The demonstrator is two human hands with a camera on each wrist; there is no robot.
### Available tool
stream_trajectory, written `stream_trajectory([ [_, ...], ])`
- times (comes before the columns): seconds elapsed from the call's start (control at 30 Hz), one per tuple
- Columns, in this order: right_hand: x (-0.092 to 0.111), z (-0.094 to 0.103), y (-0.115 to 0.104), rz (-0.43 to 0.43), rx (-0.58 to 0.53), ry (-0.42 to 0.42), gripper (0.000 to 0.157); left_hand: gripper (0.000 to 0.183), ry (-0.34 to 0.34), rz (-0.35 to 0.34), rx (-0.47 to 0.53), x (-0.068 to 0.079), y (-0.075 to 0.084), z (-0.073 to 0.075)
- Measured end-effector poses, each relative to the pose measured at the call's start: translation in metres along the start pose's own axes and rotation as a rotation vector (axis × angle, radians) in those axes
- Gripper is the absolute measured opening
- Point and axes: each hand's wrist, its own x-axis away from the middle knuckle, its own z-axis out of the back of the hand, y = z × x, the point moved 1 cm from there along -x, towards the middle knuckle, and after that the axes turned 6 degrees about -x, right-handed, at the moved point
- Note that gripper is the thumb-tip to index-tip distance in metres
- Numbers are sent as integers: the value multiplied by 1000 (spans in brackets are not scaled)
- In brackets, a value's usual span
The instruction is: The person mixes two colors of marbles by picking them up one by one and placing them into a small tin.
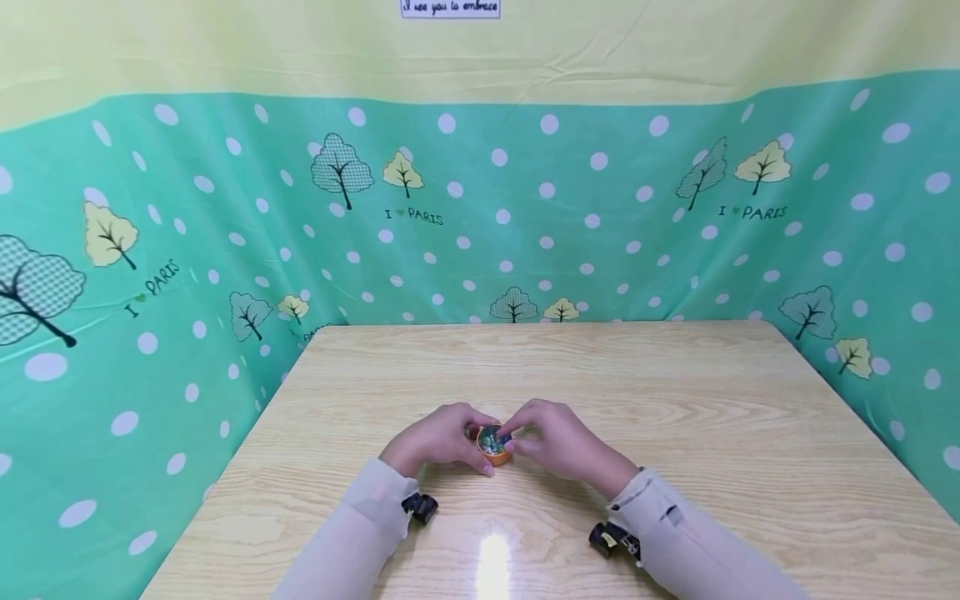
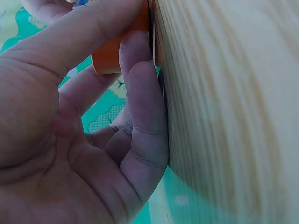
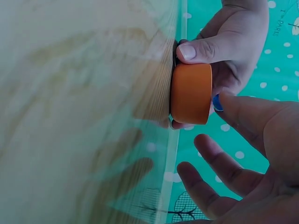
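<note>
A small round orange cup (image 3: pixel 191 93) stands on the wooden table, filled with shiny dark blue-green pieces (image 1: pixel 491 440). My left hand (image 1: pixel 442 435) grips the cup from the left, thumb on its near side and fingers curled round the far side. In the left wrist view, the cup's orange wall (image 2: pixel 107 58) shows partly behind the thumb. From the right, my right hand (image 1: pixel 558 440) reaches over the rim. Its thumb and forefinger pinch a small blue piece (image 3: pixel 217 103) right at the cup's mouth, while its other fingers are spread. Its exact kind is hidden by the fingertips.
The light wooden table (image 1: pixel 637 367) extends around both hands. A green dotted curtain (image 1: pixel 480 225) with tree prints hangs behind it and along both sides. Small black devices (image 1: pixel 420 507) are strapped at both wrists, over the pale sleeves.
</note>
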Motion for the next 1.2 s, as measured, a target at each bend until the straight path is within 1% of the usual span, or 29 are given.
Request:
stream_trajectory([
  [0.17, 1, 0, 0, 41, 5, -16, 21, 50, 0, 15, 16, 0, -1, 0],
  [0.33, 0, 2, -1, 42, 13, -25, 23, 51, 0, 20, 22, -1, -1, 1],
  [0.5, 1, 3, -1, 12, 28, -28, 24, 49, -3, 18, 33, -2, -1, 0],
  [0.67, 5, 6, 1, -21, 55, -22, 23, 51, -5, 34, 35, -2, -3, -1],
  [0.9, 13, 11, 9, -36, 71, -25, 23, 52, 0, 44, 38, -2, -4, -3],
  [1.03, 18, 16, 12, -74, 96, -41, 20, 53, 2, 59, 39, -2, -4, -3],
  [1.2, 27, 22, 17, -133, 117, -37, 14, 54, 12, 69, 43, -2, -4, -4],
])
